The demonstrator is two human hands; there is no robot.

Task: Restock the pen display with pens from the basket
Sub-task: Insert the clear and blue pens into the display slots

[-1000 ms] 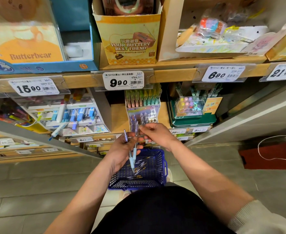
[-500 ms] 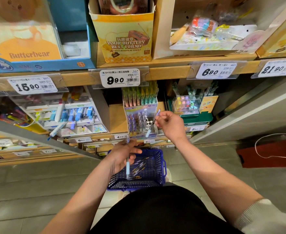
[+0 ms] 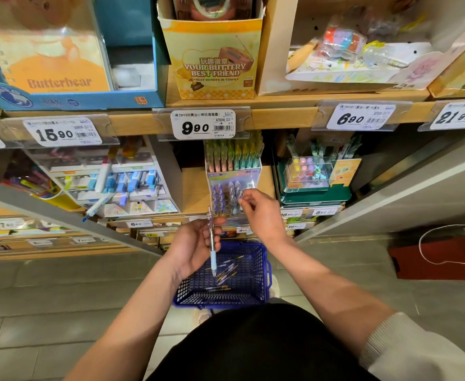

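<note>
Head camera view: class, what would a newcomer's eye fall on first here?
At centre, the left hand holds a pen above the blue basket of pens, while the right hand reaches to the pen display. Above them, a bold 9.90 price tag marks the shelf edge.

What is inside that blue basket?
A few loose pens lie in the basket on its mesh bottom. The left hand and the pen it holds cover part, so more could be hidden.

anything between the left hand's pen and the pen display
Only the right hand, its fingers at the pen display's right rows. Nothing visible blocks the pen in the left hand from the left rows.
</note>
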